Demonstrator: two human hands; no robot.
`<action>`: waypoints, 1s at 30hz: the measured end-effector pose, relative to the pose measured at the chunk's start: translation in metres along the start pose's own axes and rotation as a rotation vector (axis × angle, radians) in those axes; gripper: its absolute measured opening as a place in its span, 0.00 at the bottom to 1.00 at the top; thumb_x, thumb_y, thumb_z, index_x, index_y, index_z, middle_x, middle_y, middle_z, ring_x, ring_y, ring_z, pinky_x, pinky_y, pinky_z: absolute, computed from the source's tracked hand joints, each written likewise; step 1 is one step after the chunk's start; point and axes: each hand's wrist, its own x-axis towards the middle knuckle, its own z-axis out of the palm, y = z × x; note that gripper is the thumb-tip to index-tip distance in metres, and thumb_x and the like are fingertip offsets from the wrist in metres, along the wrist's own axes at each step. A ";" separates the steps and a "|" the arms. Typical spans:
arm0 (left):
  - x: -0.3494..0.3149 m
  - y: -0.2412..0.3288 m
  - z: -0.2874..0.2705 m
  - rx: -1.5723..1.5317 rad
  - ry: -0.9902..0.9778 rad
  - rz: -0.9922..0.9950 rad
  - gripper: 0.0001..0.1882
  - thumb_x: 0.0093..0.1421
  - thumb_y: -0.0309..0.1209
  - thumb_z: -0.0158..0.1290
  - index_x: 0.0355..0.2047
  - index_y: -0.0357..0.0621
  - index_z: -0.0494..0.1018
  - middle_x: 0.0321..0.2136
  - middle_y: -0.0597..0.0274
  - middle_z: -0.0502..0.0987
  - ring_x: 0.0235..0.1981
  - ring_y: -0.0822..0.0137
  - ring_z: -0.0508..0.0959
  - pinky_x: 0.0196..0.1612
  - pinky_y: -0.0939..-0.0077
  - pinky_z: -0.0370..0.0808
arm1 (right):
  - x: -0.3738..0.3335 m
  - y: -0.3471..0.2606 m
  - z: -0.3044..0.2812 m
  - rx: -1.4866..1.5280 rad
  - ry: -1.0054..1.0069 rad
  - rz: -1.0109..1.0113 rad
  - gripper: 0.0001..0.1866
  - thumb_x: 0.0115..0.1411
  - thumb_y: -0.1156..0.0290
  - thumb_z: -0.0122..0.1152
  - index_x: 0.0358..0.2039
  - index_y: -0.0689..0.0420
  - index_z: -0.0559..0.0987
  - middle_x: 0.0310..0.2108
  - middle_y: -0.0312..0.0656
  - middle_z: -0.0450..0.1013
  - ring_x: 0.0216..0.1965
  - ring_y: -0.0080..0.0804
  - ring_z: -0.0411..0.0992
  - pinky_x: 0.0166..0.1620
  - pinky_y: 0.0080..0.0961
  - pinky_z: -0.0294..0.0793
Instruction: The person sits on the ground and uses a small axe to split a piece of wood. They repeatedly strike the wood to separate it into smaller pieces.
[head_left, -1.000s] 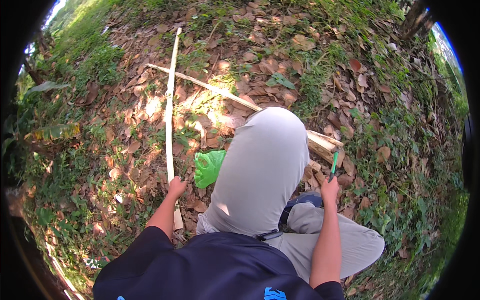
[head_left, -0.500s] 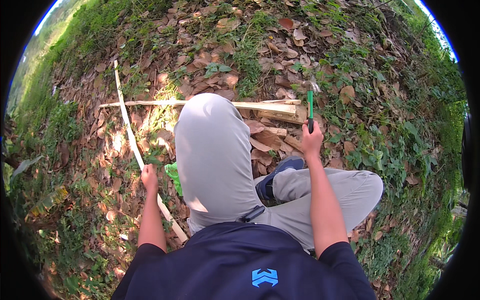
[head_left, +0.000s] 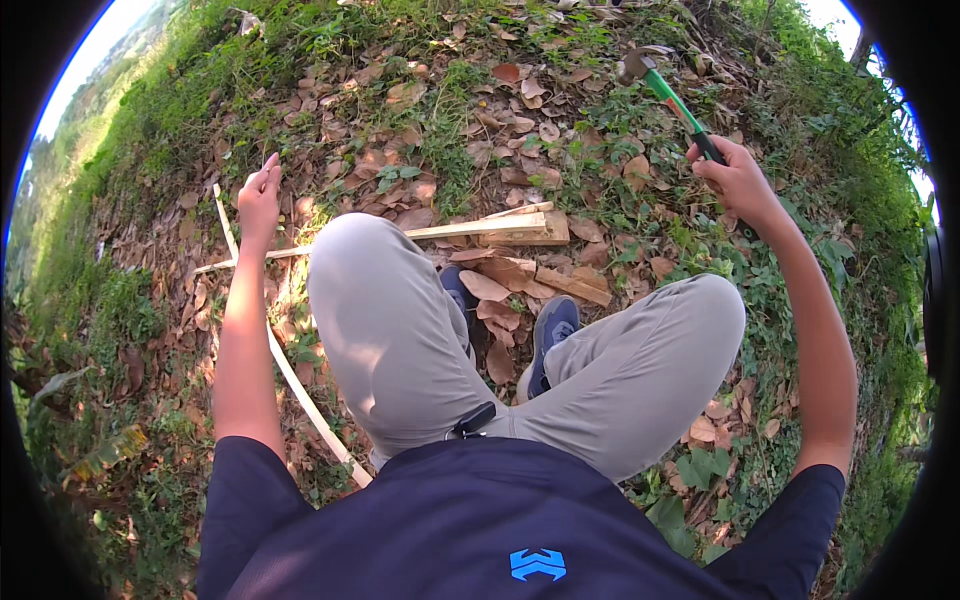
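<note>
My right hand (head_left: 737, 180) is raised at the right, wrapped round the black grip of a claw hammer (head_left: 675, 98) with a green handle. The metal head points up and to the left. My left hand (head_left: 259, 205) is lifted over the ground at the left, thumb and forefinger pressed together; anything between them is too small to make out. Below it, partly hidden by my forearm, a long pale wooden strip (head_left: 305, 402) lies on the leaves. Another strip (head_left: 460, 230) runs crosswise behind my knee, its right end on a short wooden board (head_left: 545, 230).
A smaller piece of wood (head_left: 572, 284) lies among dry leaves by my shoes (head_left: 553, 335). My bent legs in grey trousers (head_left: 370, 310) stand between my arms. Dry leaves, grass and low green plants (head_left: 800, 290) cover the ground around me.
My left hand has let go of the long strip and moved up and forward. My right hand has raised the hammer outward to the right, tilting it. My knees have shifted, showing both shoes.
</note>
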 end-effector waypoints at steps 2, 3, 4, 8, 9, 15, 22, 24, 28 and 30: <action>0.043 0.036 0.017 0.061 -0.026 0.129 0.16 0.69 0.37 0.59 0.55 0.49 0.81 0.27 0.68 0.73 0.27 0.75 0.65 0.34 0.79 0.66 | 0.010 -0.008 -0.018 -0.093 -0.128 0.098 0.08 0.64 0.70 0.58 0.43 0.56 0.77 0.22 0.28 0.63 0.20 0.14 0.60 0.22 0.19 0.57; 0.060 0.056 0.026 0.030 -0.055 0.217 0.16 0.67 0.37 0.60 0.53 0.50 0.82 0.28 0.67 0.76 0.27 0.77 0.67 0.34 0.80 0.67 | 0.010 -0.021 -0.018 -0.169 -0.150 0.092 0.09 0.64 0.69 0.58 0.43 0.56 0.77 0.22 0.29 0.64 0.20 0.15 0.61 0.22 0.20 0.59; 0.073 0.077 0.036 0.006 -0.088 0.303 0.15 0.65 0.36 0.62 0.51 0.51 0.83 0.29 0.66 0.80 0.28 0.78 0.69 0.34 0.81 0.68 | 0.016 -0.026 -0.013 -0.238 -0.179 0.086 0.09 0.64 0.69 0.58 0.43 0.57 0.77 0.22 0.30 0.65 0.21 0.16 0.62 0.23 0.21 0.61; 0.104 0.131 0.115 0.012 -0.477 0.306 0.13 0.62 0.34 0.64 0.47 0.47 0.85 0.30 0.64 0.84 0.28 0.78 0.75 0.35 0.79 0.73 | 0.077 0.016 0.021 -0.459 -0.364 -0.023 0.13 0.62 0.67 0.62 0.46 0.57 0.78 0.26 0.35 0.68 0.27 0.25 0.67 0.32 0.29 0.67; 0.109 0.138 0.145 0.019 -0.585 0.347 0.13 0.62 0.34 0.64 0.45 0.46 0.85 0.30 0.64 0.84 0.28 0.77 0.76 0.35 0.78 0.74 | 0.092 0.035 0.027 -0.537 -0.426 -0.078 0.15 0.61 0.65 0.63 0.46 0.57 0.78 0.29 0.42 0.71 0.32 0.34 0.70 0.38 0.35 0.69; 0.071 0.116 0.292 0.193 -1.223 0.521 0.07 0.57 0.31 0.66 0.36 0.43 0.85 0.32 0.61 0.84 0.32 0.64 0.83 0.41 0.69 0.79 | 0.158 0.091 0.106 -0.748 -0.630 0.056 0.14 0.61 0.68 0.58 0.47 0.57 0.76 0.36 0.49 0.77 0.38 0.46 0.78 0.42 0.45 0.75; -0.037 0.049 0.385 -0.182 -1.250 0.428 0.10 0.56 0.32 0.67 0.37 0.42 0.85 0.31 0.57 0.84 0.30 0.61 0.82 0.37 0.68 0.78 | 0.198 0.145 0.178 -0.446 -0.531 0.122 0.15 0.66 0.67 0.57 0.51 0.56 0.74 0.27 0.46 0.73 0.28 0.38 0.74 0.35 0.39 0.72; -0.057 0.040 0.399 -0.165 -1.140 0.306 0.10 0.57 0.32 0.67 0.38 0.41 0.86 0.26 0.58 0.84 0.24 0.71 0.78 0.31 0.74 0.75 | 0.201 0.155 0.188 -0.357 -0.454 0.124 0.14 0.68 0.68 0.58 0.50 0.58 0.74 0.26 0.41 0.69 0.26 0.31 0.67 0.34 0.35 0.69; -0.081 0.039 0.413 -0.311 -1.098 0.034 0.10 0.61 0.34 0.64 0.39 0.43 0.87 0.26 0.63 0.84 0.25 0.76 0.78 0.31 0.77 0.74 | 0.194 0.178 0.200 -0.303 -0.277 -0.050 0.13 0.69 0.66 0.57 0.50 0.58 0.75 0.30 0.41 0.69 0.29 0.29 0.65 0.36 0.30 0.65; -0.086 0.047 0.411 -0.220 -1.124 0.031 0.10 0.61 0.34 0.64 0.40 0.45 0.87 0.27 0.63 0.84 0.26 0.76 0.79 0.31 0.77 0.75 | 0.181 0.174 0.202 -0.285 -0.257 0.045 0.13 0.69 0.66 0.57 0.50 0.58 0.74 0.30 0.39 0.69 0.30 0.28 0.65 0.36 0.30 0.66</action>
